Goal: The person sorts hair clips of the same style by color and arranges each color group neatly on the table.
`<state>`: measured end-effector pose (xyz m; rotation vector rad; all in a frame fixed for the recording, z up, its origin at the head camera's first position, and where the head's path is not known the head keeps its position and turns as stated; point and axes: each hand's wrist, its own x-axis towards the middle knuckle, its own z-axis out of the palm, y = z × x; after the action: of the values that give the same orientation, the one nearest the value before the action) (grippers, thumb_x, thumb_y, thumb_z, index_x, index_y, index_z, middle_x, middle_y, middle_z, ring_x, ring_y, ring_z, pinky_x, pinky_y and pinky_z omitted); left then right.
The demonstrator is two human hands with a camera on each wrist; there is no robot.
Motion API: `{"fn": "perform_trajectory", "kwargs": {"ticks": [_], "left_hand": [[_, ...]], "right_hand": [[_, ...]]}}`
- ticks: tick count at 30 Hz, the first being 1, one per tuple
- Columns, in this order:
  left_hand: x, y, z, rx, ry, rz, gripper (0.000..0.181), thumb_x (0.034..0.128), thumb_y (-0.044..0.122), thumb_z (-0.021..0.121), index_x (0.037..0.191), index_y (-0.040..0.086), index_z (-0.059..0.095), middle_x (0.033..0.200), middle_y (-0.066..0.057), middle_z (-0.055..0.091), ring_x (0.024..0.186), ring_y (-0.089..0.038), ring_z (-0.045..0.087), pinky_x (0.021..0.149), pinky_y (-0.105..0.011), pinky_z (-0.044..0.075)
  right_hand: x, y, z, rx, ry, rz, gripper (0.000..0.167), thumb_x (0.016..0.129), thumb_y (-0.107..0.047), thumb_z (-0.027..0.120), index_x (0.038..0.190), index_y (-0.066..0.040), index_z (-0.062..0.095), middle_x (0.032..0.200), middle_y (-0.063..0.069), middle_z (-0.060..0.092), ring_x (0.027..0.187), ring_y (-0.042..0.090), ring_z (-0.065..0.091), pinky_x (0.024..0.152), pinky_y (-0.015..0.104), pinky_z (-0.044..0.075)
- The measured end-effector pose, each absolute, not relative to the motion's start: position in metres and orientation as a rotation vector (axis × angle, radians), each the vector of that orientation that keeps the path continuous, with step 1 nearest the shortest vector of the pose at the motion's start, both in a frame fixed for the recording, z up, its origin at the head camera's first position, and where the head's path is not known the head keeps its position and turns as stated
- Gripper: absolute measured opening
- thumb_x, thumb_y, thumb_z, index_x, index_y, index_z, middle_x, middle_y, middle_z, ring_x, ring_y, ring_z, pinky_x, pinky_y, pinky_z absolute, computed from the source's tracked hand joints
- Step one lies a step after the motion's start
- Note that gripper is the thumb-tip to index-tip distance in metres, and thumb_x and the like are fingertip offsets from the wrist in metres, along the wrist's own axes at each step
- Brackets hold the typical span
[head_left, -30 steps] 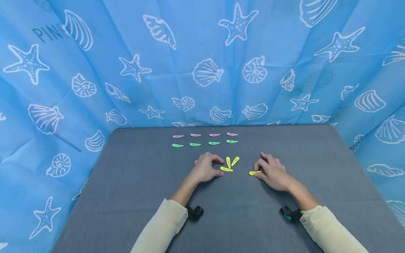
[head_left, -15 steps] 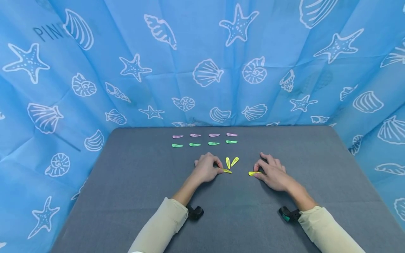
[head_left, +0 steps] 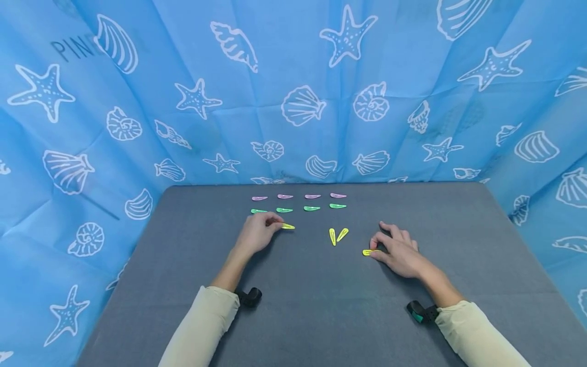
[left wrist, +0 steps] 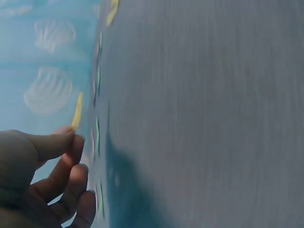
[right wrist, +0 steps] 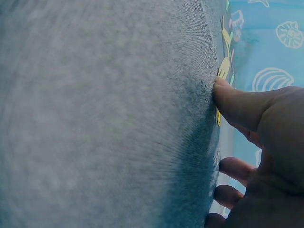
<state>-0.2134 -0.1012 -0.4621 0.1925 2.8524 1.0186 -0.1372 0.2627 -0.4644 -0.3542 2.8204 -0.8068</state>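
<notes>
Between thumb and index finger, my left hand (head_left: pixel 257 234) pinches a yellow hair clip (head_left: pixel 289 226), just in front of the green row. In the left wrist view this same clip (left wrist: pixel 78 109) sticks up from the fingertips, slightly blurred. My right hand (head_left: pixel 400 255) has thumb and index finger on another yellow hair clip (head_left: pixel 367 252) at the tabletop; the thumb covers part of it in the right wrist view. Two more yellow clips, one nearly straight (head_left: pixel 332 236) and one slanted (head_left: pixel 342 234), lie between the hands.
A row of pink hair clips (head_left: pixel 313 196) lies near the back of the grey table (head_left: pixel 293 316). In front of it runs a row of green clips (head_left: pixel 312 208), the leftmost partly behind my left hand. A blue shell-patterned curtain (head_left: pixel 275 127) hangs behind.
My left hand has taken hold of a yellow hair clip from the middle group and carried it left and back, towards the green row. My right hand has stayed in place on its clip.
</notes>
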Motion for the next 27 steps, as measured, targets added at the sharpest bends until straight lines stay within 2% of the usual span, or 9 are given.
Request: {"fn": "perform_trajectory", "kwargs": {"ticks": [4, 8, 13, 20, 27], "left_hand": [[-0.222, -0.131, -0.460, 0.117, 2.893, 0.899, 0.015, 0.1004, 0.027, 0.066, 0.109, 0.022, 0.078, 0.108, 0.000, 0.076, 0.097, -0.020, 0.067, 0.087, -0.044, 0.052], [-0.228, -0.152, -0.463, 0.094, 2.894, 0.867, 0.017, 0.1006, 0.026, 0.066, 0.112, 0.019, 0.077, 0.110, -0.004, 0.075, 0.097, -0.023, 0.065, 0.088, -0.046, 0.052], [-0.234, -0.169, -0.469, 0.107, 2.869, 0.916, 0.018, 0.0993, 0.026, 0.068, 0.112, 0.018, 0.077, 0.107, -0.005, 0.075, 0.093, -0.022, 0.063, 0.085, -0.043, 0.051], [-0.235, -0.176, -0.473, 0.065, 2.788, 1.001, 0.024, 0.0902, 0.022, 0.079, 0.113, 0.015, 0.077, 0.098, -0.005, 0.071, 0.088, -0.020, 0.060, 0.076, -0.033, 0.048], [-0.236, -0.179, -0.472, -0.007, 2.719, 1.056, 0.021, 0.0891, 0.019, 0.080, 0.110, 0.016, 0.078, 0.099, -0.006, 0.071, 0.091, -0.022, 0.060, 0.079, -0.035, 0.048]], "right_hand": [[-0.138, 0.264, -0.464, -0.349, 2.817, -0.804, 0.012, 0.098, -0.028, 0.068, 0.093, -0.026, 0.057, 0.160, 0.030, 0.029, 0.135, 0.056, 0.027, 0.093, 0.071, 0.027], [-0.138, 0.263, -0.463, -0.340, 2.814, -0.811, 0.012, 0.098, -0.028, 0.068, 0.093, -0.026, 0.058, 0.160, 0.030, 0.029, 0.135, 0.056, 0.027, 0.093, 0.070, 0.027], [-0.138, 0.263, -0.464, -0.340, 2.815, -0.818, 0.011, 0.098, -0.029, 0.068, 0.093, -0.026, 0.058, 0.160, 0.030, 0.029, 0.135, 0.055, 0.027, 0.093, 0.069, 0.027], [-0.138, 0.264, -0.467, -0.343, 2.812, -0.844, 0.011, 0.098, -0.028, 0.068, 0.093, -0.026, 0.058, 0.160, 0.030, 0.029, 0.136, 0.056, 0.026, 0.092, 0.069, 0.026], [-0.139, 0.262, -0.467, -0.325, 2.821, -0.845, 0.011, 0.098, -0.025, 0.069, 0.091, -0.023, 0.060, 0.160, 0.030, 0.029, 0.135, 0.055, 0.026, 0.093, 0.068, 0.026]]}}
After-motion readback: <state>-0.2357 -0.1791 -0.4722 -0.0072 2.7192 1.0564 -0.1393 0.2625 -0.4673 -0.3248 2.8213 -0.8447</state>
